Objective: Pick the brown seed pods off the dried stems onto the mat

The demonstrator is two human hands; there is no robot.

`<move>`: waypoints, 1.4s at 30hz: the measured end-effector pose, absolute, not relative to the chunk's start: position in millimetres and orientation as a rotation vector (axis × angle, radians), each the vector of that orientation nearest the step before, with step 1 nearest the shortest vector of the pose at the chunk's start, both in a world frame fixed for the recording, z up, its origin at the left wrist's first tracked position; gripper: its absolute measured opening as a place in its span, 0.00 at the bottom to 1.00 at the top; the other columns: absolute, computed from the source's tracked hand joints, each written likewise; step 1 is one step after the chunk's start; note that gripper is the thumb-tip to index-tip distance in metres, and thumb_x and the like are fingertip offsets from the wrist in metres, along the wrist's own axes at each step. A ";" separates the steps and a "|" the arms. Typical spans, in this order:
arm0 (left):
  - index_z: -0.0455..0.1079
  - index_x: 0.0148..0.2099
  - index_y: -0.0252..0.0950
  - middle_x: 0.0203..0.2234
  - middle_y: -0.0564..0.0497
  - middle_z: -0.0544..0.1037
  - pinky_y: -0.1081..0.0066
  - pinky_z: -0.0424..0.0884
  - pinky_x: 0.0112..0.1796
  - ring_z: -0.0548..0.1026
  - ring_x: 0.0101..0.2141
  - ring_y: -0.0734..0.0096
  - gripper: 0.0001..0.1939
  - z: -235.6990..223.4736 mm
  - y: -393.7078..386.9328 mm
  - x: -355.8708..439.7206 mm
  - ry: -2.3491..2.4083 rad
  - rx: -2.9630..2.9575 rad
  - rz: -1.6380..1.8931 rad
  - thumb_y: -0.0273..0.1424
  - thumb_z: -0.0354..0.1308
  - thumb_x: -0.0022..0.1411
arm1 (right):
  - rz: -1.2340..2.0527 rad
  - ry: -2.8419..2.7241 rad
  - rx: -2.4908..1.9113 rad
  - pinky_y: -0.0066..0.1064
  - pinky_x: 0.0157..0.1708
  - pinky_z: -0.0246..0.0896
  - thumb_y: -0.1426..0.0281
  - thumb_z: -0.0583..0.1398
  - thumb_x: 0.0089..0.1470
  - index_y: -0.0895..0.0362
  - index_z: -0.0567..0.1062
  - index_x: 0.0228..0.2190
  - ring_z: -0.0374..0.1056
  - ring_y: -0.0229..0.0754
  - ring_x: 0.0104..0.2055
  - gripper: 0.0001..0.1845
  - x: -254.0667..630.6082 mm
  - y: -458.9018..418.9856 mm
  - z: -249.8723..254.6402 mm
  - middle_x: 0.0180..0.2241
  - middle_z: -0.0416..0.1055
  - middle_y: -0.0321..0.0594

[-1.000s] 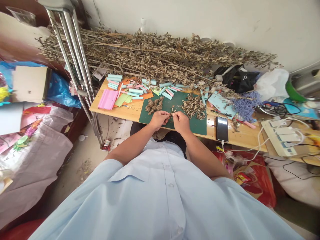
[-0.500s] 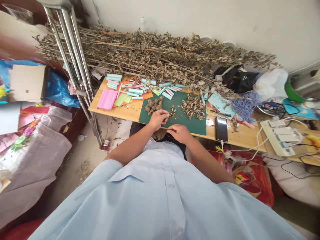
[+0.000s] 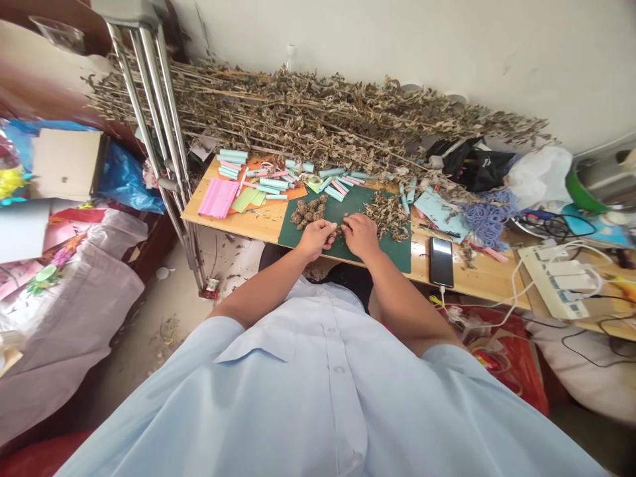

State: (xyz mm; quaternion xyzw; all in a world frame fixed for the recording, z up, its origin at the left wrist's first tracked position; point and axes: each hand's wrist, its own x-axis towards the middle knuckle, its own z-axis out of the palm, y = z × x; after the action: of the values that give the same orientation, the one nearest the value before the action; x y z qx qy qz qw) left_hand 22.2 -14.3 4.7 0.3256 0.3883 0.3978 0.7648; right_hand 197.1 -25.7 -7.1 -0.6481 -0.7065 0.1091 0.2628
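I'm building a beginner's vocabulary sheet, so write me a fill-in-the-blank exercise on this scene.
1. The flat rectangular mat beneath the bare left hand and bare right hand is coloured ____.
2. The clump of rough brown balls lies nearer the ____ hand.
3. The black rectangular phone is plugged into a cable coloured ____.
Missing words: green; left; white.

Home room, crutches (image 3: 169, 184), power strip (image 3: 545, 282)

Pale wall (image 3: 397, 40) behind a wooden table (image 3: 487, 275) — light, littered floor (image 3: 154, 298) below.
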 end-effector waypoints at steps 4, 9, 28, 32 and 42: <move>0.67 0.34 0.34 0.23 0.55 0.71 0.81 0.50 0.16 0.65 0.18 0.83 0.13 5.3 -14.4 21.1 0.840 0.713 0.853 0.34 0.67 0.59 | 0.391 -1.732 -1.665 0.54 0.63 0.57 0.66 0.56 0.60 0.55 0.80 0.48 0.67 0.54 0.58 0.18 202.7 -23.9 -9.8 0.53 0.75 0.50; 0.70 0.34 0.32 0.25 0.53 0.73 0.81 0.50 0.16 0.65 0.18 0.85 0.12 10.6 -15.2 20.7 0.856 0.728 0.827 0.34 0.69 0.58 | 0.602 -1.558 -1.557 0.50 0.66 0.57 0.67 0.55 0.57 0.53 0.80 0.48 0.67 0.49 0.61 0.21 205.8 -31.1 -2.5 0.56 0.74 0.45; 0.67 0.33 0.33 0.21 0.55 0.71 0.81 0.51 0.17 0.65 0.18 0.84 0.16 16.0 -18.5 20.6 0.856 0.715 0.863 0.37 0.69 0.59 | 0.419 -1.850 -1.481 0.48 0.61 0.63 0.72 0.51 0.62 0.50 0.82 0.45 0.71 0.48 0.56 0.21 190.2 -60.6 8.3 0.51 0.78 0.41; 0.66 0.32 0.33 0.25 0.52 0.74 0.81 0.51 0.17 0.66 0.19 0.84 0.14 16.8 -18.9 21.0 0.840 0.707 0.881 0.34 0.67 0.59 | 0.254 -1.737 -1.738 0.50 0.59 0.64 0.72 0.53 0.60 0.55 0.82 0.46 0.70 0.52 0.54 0.20 208.0 -49.5 -1.3 0.51 0.77 0.48; 0.70 0.35 0.32 0.26 0.52 0.75 0.81 0.51 0.16 0.68 0.19 0.82 0.10 9.4 -17.9 20.2 0.806 0.708 0.885 0.32 0.68 0.57 | 0.561 -1.402 -1.668 0.50 0.59 0.65 0.65 0.58 0.58 0.55 0.82 0.45 0.73 0.51 0.53 0.17 207.0 -40.2 -12.1 0.49 0.79 0.46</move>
State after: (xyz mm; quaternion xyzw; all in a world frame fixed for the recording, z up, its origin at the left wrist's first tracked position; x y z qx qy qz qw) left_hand 20.2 -17.9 9.4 0.3261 0.3713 0.4077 0.7678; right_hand 207.0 -40.2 -12.1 -0.6690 -0.5622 0.2251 0.4310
